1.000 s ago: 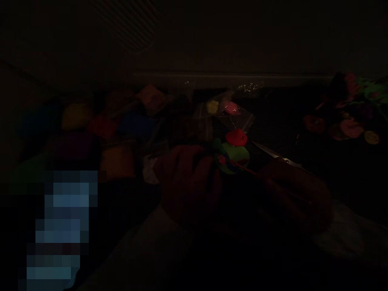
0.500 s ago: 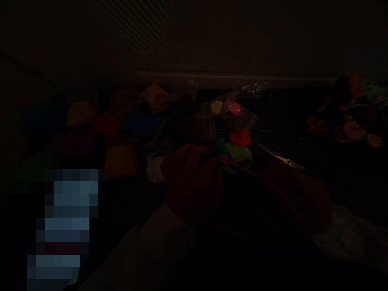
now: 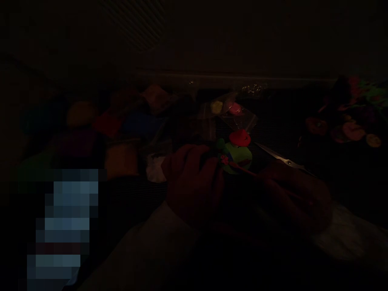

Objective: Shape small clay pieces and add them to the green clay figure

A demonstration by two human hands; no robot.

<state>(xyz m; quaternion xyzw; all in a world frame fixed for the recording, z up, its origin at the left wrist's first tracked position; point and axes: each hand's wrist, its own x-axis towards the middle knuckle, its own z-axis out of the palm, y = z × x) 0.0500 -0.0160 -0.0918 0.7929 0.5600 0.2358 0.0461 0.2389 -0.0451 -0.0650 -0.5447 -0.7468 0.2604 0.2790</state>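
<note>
The picture is very dark. A small colourful clay figure (image 3: 239,155) lies at the centre, with a lime-green round body, a red cap-like piece (image 3: 240,138) and a tiny pink flower (image 3: 224,159) on its left side. My left hand (image 3: 194,182) is beside it, knuckles up, its curled fingers at the figure's left edge; the fingertips are partly hidden. In my right hand (image 3: 298,198) is a thin stick-like tool (image 3: 245,169), its tip just right of the flower. Scissors (image 3: 283,158) lie above my right hand.
Several bags of coloured clay, including an orange one (image 3: 121,159) and a white one (image 3: 156,167), spread to the left. Clear bags with yellow (image 3: 217,106) and pink lumps (image 3: 235,108) lie behind the figure. Small coloured pieces (image 3: 354,131) sit at right. A pixelated patch covers the lower left.
The tool's tip has drawn slightly right, away from the pink flower, which now shows more plainly. My left hand is almost still.
</note>
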